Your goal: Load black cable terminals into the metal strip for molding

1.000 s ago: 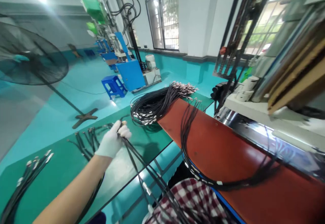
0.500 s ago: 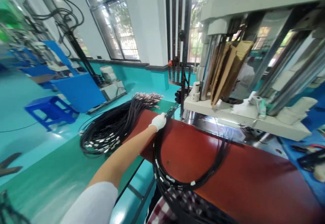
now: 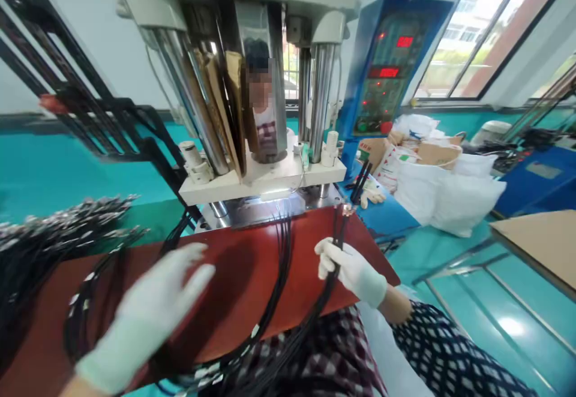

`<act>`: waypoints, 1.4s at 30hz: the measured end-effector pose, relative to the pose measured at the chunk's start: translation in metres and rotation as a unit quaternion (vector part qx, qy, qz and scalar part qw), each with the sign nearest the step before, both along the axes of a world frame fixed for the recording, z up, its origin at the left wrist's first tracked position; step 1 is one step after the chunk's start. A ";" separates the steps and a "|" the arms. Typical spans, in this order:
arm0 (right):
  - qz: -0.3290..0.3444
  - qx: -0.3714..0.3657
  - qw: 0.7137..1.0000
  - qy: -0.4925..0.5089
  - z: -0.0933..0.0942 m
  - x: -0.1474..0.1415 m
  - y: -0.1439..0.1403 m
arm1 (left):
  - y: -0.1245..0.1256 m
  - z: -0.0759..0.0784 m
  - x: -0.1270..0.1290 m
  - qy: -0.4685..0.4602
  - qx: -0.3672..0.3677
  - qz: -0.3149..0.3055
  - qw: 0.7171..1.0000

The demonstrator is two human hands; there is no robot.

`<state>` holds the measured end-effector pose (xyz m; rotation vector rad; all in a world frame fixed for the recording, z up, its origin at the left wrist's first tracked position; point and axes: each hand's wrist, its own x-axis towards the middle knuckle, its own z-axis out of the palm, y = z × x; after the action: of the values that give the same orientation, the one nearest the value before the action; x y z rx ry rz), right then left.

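Note:
My right hand (image 3: 348, 268), in a white glove, grips a bundle of thin black cables (image 3: 333, 247) over the right end of the red-brown work surface (image 3: 234, 283); their metal tips point toward the press. My left hand (image 3: 150, 310), also gloved and blurred, hovers open over the left-centre of that surface, fingers spread, holding nothing. A second group of black cables (image 3: 282, 247) lies across the surface and runs down toward my lap. More cables (image 3: 78, 319) loop at the left edge.
A vertical press machine (image 3: 252, 85) with steel columns stands right behind the surface. A blue control cabinet (image 3: 387, 61) with red displays is at its right, beside white sacks (image 3: 445, 196). A heap of black cables with metal ends (image 3: 54, 223) lies at far left.
My view has swung right from the green table to the press. My left hand let go of the cable loop and now hovers open. My right hand has come into view gripping cables.

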<state>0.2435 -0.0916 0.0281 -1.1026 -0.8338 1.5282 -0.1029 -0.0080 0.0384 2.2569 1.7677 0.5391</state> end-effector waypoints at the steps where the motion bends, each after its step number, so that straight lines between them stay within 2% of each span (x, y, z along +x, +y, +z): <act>1: 0.016 0.038 0.998 -0.051 0.001 -0.004 0.004 | -0.015 -0.005 0.030 -0.069 -0.058 -0.106 0.990; 3: 0.068 0.104 0.982 -0.142 0.012 -0.012 0.005 | -0.041 -0.012 0.086 -0.135 -0.147 -0.240 0.950; 5: 0.110 0.135 0.965 -0.194 0.028 -0.019 0.001 | -0.057 -0.015 0.128 -0.178 -0.210 -0.328 0.904; 6: 0.102 0.134 0.967 -0.193 0.034 -0.023 -0.001 | -0.062 -0.015 0.144 -0.213 -0.241 -0.360 0.876; 8: 0.018 0.108 0.984 -0.140 0.039 -0.029 -0.003 | -0.068 -0.016 0.163 -0.291 -0.287 -0.388 0.826; 10: -0.090 0.079 0.992 -0.049 0.036 -0.034 -0.002 | -0.072 -0.019 0.171 -0.339 -0.307 -0.382 0.803; 12: -0.131 0.063 0.989 0.021 0.028 -0.037 0.001 | -0.074 -0.022 0.171 -0.338 -0.306 -0.375 0.807; 15: -0.104 0.062 0.991 0.058 0.020 -0.041 0.004 | -0.070 -0.025 0.166 -0.319 -0.285 -0.328 0.842; 18: -0.087 0.066 0.994 0.030 0.021 -0.042 0.003 | -0.062 -0.022 0.161 -0.275 -0.199 -0.268 0.902; 20: -0.092 0.074 0.993 -0.010 0.024 -0.042 0.003 | -0.057 -0.019 0.159 -0.244 -0.150 -0.271 0.919; 26: -0.137 0.079 0.979 -0.127 0.025 -0.042 0.004 | -0.055 -0.014 0.152 -0.210 -0.137 -0.296 0.922; 29: -0.154 0.069 0.975 -0.147 0.023 -0.041 0.005 | -0.056 -0.012 0.151 -0.194 -0.134 -0.283 0.930; 34: -0.136 0.024 0.983 -0.122 0.023 -0.042 0.008 | -0.054 -0.008 0.153 -0.196 -0.150 -0.235 0.940; 37: -0.152 0.021 0.984 -0.089 0.021 -0.042 0.011 | -0.057 -0.009 0.154 -0.188 -0.175 -0.222 0.941; 40: -0.184 0.035 0.981 -0.058 0.018 -0.040 0.015 | -0.069 -0.013 0.156 -0.174 -0.213 -0.227 0.934; 42: -0.179 0.032 0.983 -0.040 0.015 -0.036 0.018 | -0.076 -0.014 0.155 -0.154 -0.216 -0.249 0.931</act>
<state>0.2076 -0.0736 0.0428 -1.2005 -0.6900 1.1567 0.0524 -0.0837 0.0244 2.0508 0.9864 0.3319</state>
